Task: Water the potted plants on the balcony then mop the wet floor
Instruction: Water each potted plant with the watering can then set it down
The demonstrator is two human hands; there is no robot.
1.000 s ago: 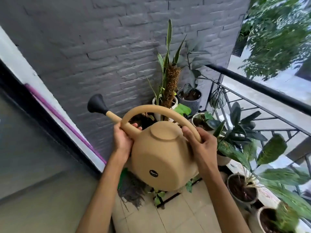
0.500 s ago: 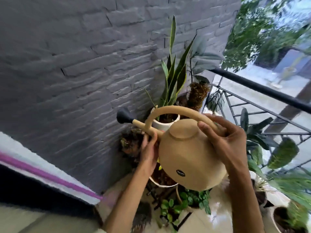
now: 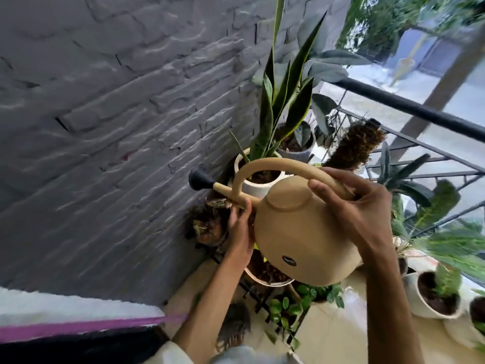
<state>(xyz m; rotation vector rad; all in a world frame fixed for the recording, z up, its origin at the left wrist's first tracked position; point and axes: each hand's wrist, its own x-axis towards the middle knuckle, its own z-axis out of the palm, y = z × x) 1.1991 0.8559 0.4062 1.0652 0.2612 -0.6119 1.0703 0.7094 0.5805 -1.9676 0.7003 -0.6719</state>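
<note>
- Round tan plastic watering can (image 3: 301,232) up in mid-frame, tilted w/ black rose nozzle (image 3: 197,179) aimed left toward grey brick wall (image 3: 105,114).
- Right hand (image 3: 362,206) wrapped round the arched handle, center-right.
- Left hand (image 3: 240,227) curled at base of the spout, propping the can.
- White pot w/ snake plant (image 3: 256,179) right behind the handle.
- Black railing (image 3: 409,109) upper right, more pots lower right.

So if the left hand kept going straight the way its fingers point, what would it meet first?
Probably the watering can's spout: the left hand points up at it, fingertips seemingly touching. Beyond stands the snake plant's white pot; depth is unclear.
</note>
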